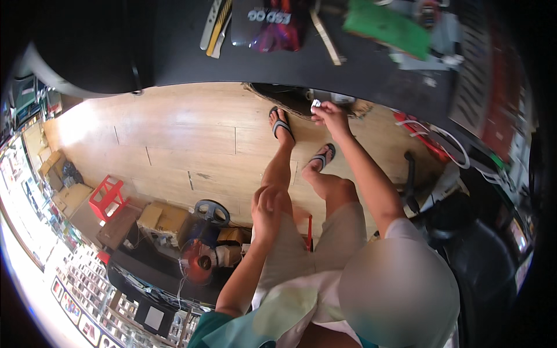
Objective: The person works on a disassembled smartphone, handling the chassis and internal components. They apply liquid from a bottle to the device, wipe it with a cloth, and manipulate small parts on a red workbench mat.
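Tabletop (180, 65): 12 o'clock, carrying green sheet (387, 28) toward 1
Cardboard box (259, 95): 12 o'clock, below tabletop edge, close to right hand (328, 115)
Red stool (107, 198): 9 o'clock
Right hand: 1 o'clock, pinching white piece (315, 105) between fingers
Left hand (266, 216): 6 o'clock, draped on left leg (276, 171), fingers slack, slightly apart
White piece: 1 o'clock, small, blurred

Small white piece (315, 105), finer shape unclear, pinched in the right hand (333, 118)
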{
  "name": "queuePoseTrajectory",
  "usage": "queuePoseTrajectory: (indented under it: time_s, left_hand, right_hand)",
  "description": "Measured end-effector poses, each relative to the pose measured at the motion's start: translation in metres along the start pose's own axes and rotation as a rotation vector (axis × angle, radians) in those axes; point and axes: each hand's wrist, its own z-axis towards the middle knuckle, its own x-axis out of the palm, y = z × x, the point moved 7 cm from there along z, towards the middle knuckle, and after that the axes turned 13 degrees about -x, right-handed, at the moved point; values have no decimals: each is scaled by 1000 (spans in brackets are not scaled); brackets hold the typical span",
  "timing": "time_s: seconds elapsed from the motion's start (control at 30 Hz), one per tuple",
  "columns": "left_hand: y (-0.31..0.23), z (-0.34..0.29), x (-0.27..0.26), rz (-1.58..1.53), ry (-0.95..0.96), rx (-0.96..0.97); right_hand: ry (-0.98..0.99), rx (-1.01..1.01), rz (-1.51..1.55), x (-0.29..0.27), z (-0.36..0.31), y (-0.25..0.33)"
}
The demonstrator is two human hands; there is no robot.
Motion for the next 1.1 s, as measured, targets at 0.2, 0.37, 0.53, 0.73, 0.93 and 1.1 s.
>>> queuePoseTrajectory:
  time_s: [0.2,0.37,0.53,0.73,0.93,1.1]
  left_hand:
    - [-240,-23,-48,-431,252,168]
    - [-358,-60,-67,-622,674,201]
    - [-437,-84,-70,-635,818,407]
    - [-515,-94,-34,-529,914,670]
    - [-569,-49,-26,-571,409,691]
    - [-607,10,-14,-544,193,445]
  right_hand:
    - [37,-132,-76,-9,-216,273]
    - [50,-604,-326,-15,-298,433]
    - [32,-332,330,-49,-310,452]
    - [312,-164,765,-99,-289,491]
    - [182,-459,188,-168,-256,581]
    - [-44,-1033,-542,-179,-222,658]
